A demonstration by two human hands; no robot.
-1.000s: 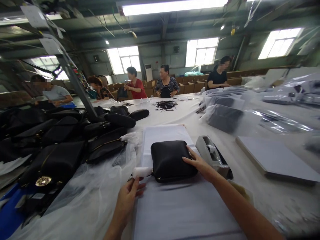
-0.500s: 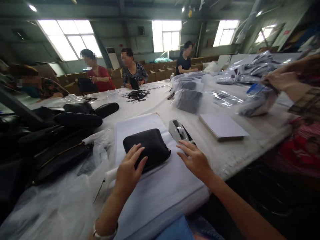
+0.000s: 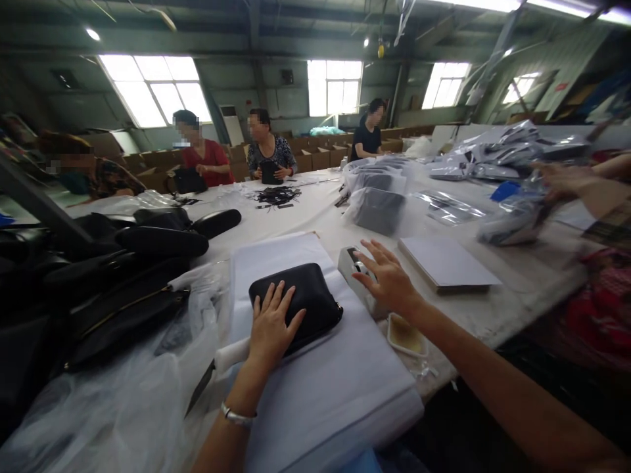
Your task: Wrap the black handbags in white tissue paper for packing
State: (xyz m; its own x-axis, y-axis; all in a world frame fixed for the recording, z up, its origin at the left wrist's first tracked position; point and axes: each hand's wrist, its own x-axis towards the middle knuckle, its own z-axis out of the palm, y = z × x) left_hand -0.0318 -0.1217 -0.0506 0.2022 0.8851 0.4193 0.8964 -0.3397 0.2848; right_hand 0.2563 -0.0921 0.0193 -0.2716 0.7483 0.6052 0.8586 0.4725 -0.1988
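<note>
A black zippered pouch point(image 3: 315, 295) lies flat on a stack of white paper sheets point(image 3: 340, 387) in front of me. My left hand point(image 3: 273, 325) rests on the pouch's left part with its fingers spread. My right hand point(image 3: 387, 279) is raised over a grey tape dispenser point(image 3: 351, 266), fingers apart and holding nothing; it partly hides the dispenser, so I cannot tell whether they touch. Just below the right wrist sits a small white dish point(image 3: 407, 336) with something yellowish in it.
Black bags point(image 3: 123, 295) pile up at the left beside crumpled clear plastic point(image 3: 133, 394). Right of the dispenser lies a stack of white boards point(image 3: 448, 263). Farther back stand wrapped grey items point(image 3: 377, 207) and black strips point(image 3: 277, 196). Several people work around the table; a co-worker's arm point(image 3: 582, 187) reaches in at right.
My left hand has settled flat onto the pouch. My right hand has moved up and forward from the pouch's right side to over the tape dispenser. The view has tilted slightly up.
</note>
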